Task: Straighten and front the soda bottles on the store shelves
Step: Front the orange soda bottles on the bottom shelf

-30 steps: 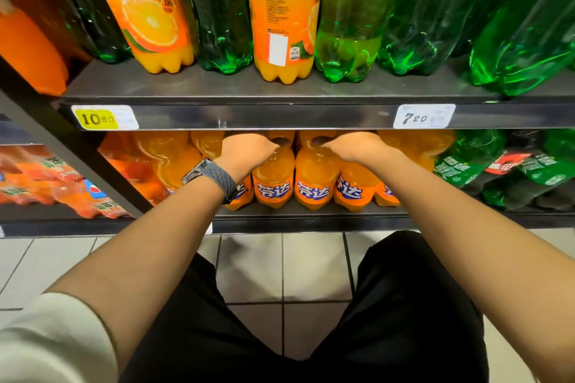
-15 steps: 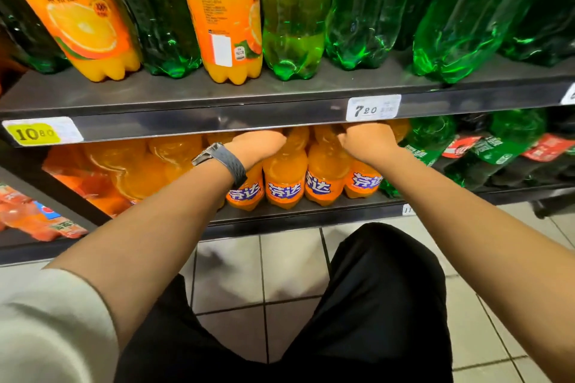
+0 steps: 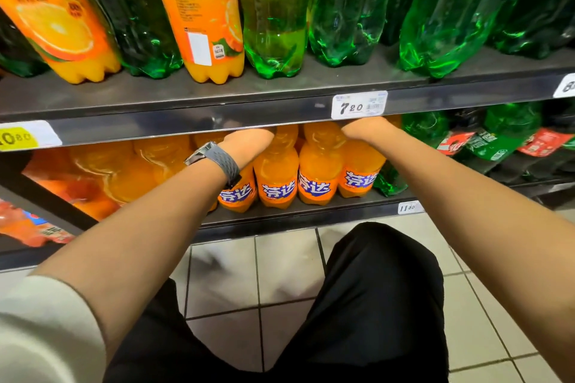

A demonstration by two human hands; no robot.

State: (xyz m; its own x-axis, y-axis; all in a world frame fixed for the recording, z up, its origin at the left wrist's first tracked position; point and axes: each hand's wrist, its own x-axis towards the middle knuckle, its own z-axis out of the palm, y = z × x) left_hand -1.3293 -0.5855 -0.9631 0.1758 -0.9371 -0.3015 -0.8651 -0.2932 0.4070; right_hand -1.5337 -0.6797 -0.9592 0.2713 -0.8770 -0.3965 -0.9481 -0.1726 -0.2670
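Observation:
Several orange soda bottles with blue-and-white labels stand in a row at the front of the lower shelf (image 3: 311,217); one of the middle ones is here (image 3: 277,183) and another beside it (image 3: 317,180). My left hand (image 3: 245,146), with a grey watch on its wrist, reaches over the top of the leftmost bottle (image 3: 238,196). Over the rightmost bottle (image 3: 357,177) lies my right hand (image 3: 367,129). The fingers of both hands are hidden behind the upper shelf's front edge (image 3: 186,126), so their grip cannot be seen.
Tall orange juice bottles (image 3: 205,9) and green soda bottles (image 3: 273,25) stand on the upper shelf. Green bottles with red labels (image 3: 488,146) lean on the lower shelf at right, larger orange bottles (image 3: 124,171) at left. A 7.20 price tag (image 3: 359,105) sits above my right hand. Below is tiled floor (image 3: 280,274).
The view has shifted right and closer to the shelf. Both hands have reached further in under the upper shelf over the orange soda bottles, hiding their fingers.

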